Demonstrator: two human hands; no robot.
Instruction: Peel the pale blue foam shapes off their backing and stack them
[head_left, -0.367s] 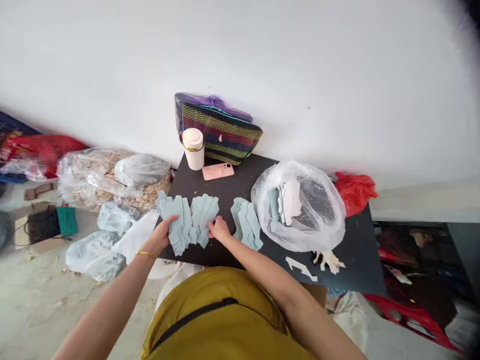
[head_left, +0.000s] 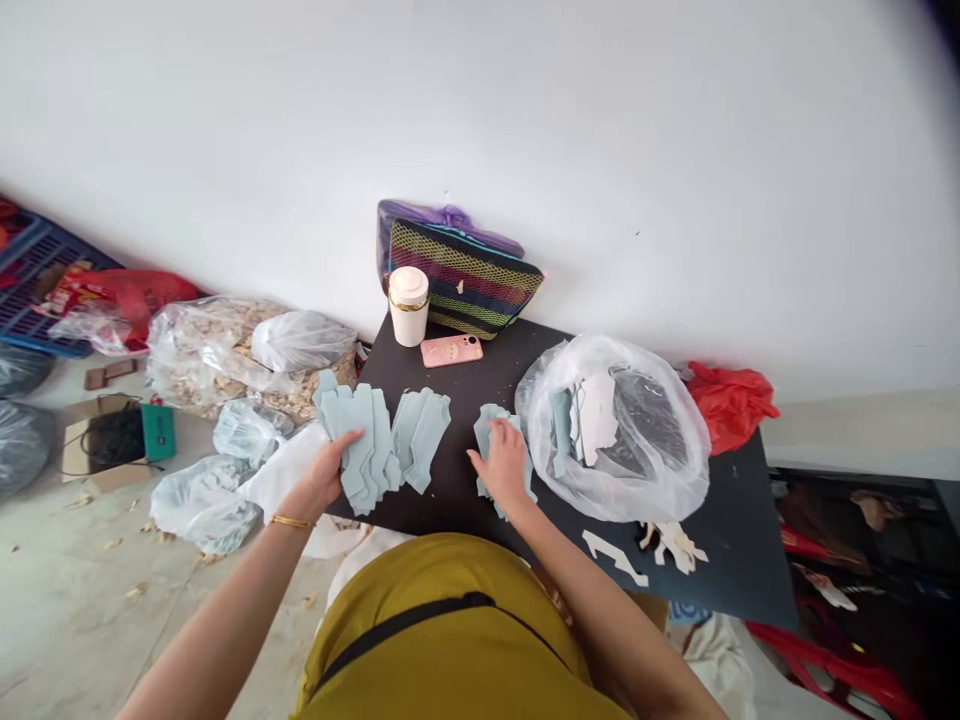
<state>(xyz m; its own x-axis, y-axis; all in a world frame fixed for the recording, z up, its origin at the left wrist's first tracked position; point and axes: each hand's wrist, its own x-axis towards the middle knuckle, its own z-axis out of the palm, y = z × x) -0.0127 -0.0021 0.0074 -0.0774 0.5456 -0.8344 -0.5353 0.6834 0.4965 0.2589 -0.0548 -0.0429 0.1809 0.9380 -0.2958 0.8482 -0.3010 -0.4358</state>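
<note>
Thin pale blue cut pieces with jagged edges, material uncertain, lie fanned out on the dark table. My left hand [head_left: 334,468] grips the lower left edge of the leftmost fan of pale blue pieces [head_left: 367,435], its thumb on top. Just right of it rests a second group of pale blue pieces [head_left: 424,430], untouched by either hand. My right hand [head_left: 506,465] lies over the right-hand pale blue pieces [head_left: 487,414], thumb spread from the fingers, covering much of them. Beside it, an open clear plastic bag [head_left: 660,490] holds white and blue cut pieces [head_left: 598,415].
On the dark table [head_left: 720,540] stand a white lidded cup [head_left: 409,312], a pink phone [head_left: 451,350] and a striped mesh bag [head_left: 465,280] against the wall. White scraps [head_left: 616,558] lie front right, a red bag [head_left: 731,405] behind. Filled plastic bags [head_left: 217,350] sit on the floor left.
My right hand has left the middle group of pale blue pieces and moved right onto the right-hand group. My left hand stays on the leftmost pieces. The view has shifted slightly.
</note>
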